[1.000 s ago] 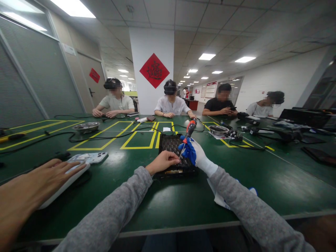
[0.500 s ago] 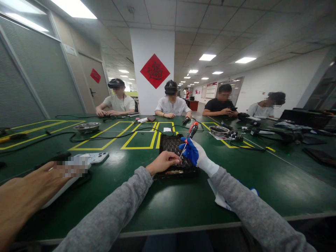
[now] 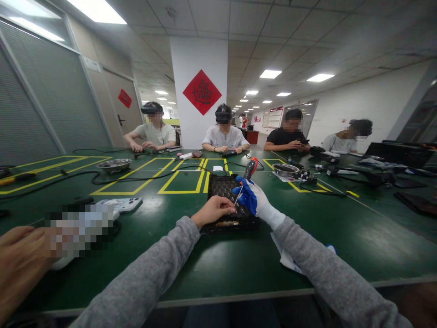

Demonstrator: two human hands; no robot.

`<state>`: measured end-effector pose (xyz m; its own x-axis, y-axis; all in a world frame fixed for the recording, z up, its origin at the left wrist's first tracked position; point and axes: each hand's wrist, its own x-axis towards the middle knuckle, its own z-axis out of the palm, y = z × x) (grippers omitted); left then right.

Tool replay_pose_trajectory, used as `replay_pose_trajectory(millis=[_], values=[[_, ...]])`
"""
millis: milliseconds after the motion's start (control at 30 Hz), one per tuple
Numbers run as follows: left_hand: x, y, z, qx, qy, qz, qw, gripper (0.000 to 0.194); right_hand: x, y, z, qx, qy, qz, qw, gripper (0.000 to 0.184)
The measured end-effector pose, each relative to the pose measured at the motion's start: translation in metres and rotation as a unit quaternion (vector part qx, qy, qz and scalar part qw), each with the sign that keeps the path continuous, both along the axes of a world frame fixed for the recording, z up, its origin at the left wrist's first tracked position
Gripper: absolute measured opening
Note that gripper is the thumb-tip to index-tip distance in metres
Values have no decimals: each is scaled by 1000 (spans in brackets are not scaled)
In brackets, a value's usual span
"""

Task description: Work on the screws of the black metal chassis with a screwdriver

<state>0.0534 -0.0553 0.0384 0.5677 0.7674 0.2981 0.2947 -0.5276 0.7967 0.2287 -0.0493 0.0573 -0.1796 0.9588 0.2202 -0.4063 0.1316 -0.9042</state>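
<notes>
On the green table (image 3: 164, 269) lay a black case (image 3: 222, 187), a screwdriver (image 3: 251, 168) tilted over it in the gloved right hand's (image 3: 260, 200) firm grip, the bare left hand (image 3: 215, 211) by its tip — pinching what, I couldn't tell — work apparently underway, the remainder unclear.

Head cam, worn by the person, looked from the near side of the green table (image 3: 341, 237), facing 12 o'clock, tipped down. Wide view: sleeves (image 3: 143, 269) at 5 and 7, left hand (image 3: 214, 211) and right hand (image 3: 255, 199) close, pillar (image 3: 200, 54) well back at 12.
</notes>
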Motion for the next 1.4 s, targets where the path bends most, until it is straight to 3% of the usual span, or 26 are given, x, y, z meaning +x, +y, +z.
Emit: replay_pose_trajectory(millis=[133, 500, 733, 1067, 1400], values=[[0, 1, -1, -2, 8, -17, 1000, 34, 3, 5, -2, -17, 17, 28, 999, 37], [2, 0, 1, -43, -37, -35, 998, 31, -2, -3, 0, 18, -30, -14, 999, 40], [1, 0, 1, -25, -18, -27, 999, 31, 1, 4, -3, -5, -5, 35, 999, 39], [2, 0, 1, -19, -20, -18, 999, 33, -1, 0, -5, 39, -12, 9, 999, 37], [0, 2, 0, -12, -11, -44, 999, 33, 1, 4, -6, 25, -12, 23, 999, 39]])
